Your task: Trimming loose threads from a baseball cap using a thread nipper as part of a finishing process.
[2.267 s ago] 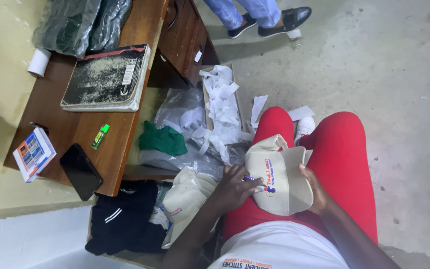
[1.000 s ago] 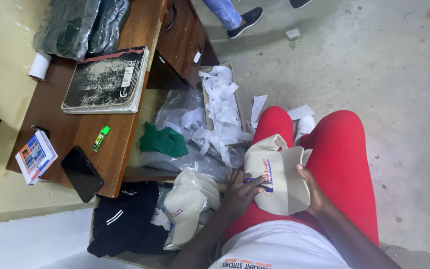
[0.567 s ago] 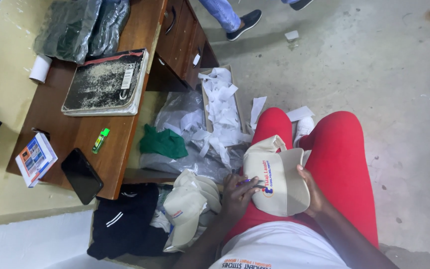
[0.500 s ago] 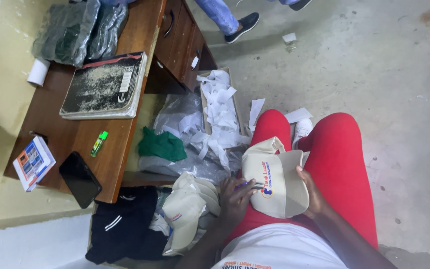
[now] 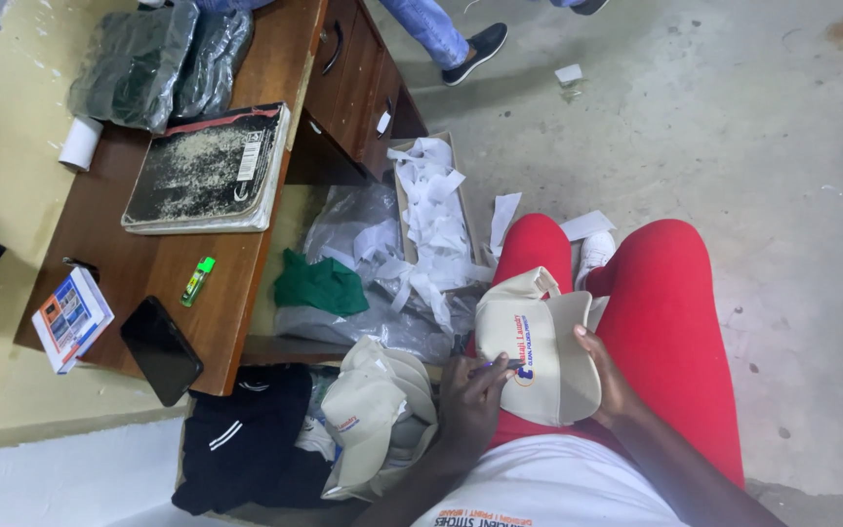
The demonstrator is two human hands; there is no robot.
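A beige cap (image 5: 539, 344) with a printed front panel rests on my lap, over red trousers. My right hand (image 5: 605, 376) grips its right edge from below. My left hand (image 5: 470, 398) sits against the cap's left side, its fingers pinched on a thin blue tool (image 5: 501, 363) whose tip touches the printed panel. A stack of similar beige caps (image 5: 373, 415) lies just left of my left hand.
A wooden desk (image 5: 246, 254) at left carries a worn notebook (image 5: 205, 168), a green lighter (image 5: 197, 280), a black phone (image 5: 161, 349), a small booklet (image 5: 69, 318) and wrapped bundles (image 5: 153, 60). A box of white paper scraps (image 5: 436, 210), a green cloth (image 5: 319, 285) and black garments (image 5: 246, 439) lie on the floor. Another person's leg and shoe (image 5: 461, 41) show at the top.
The view has shifted slightly. My left hand stays on the cap's printed panel with small finger movements. The other person's feet at the top have moved.
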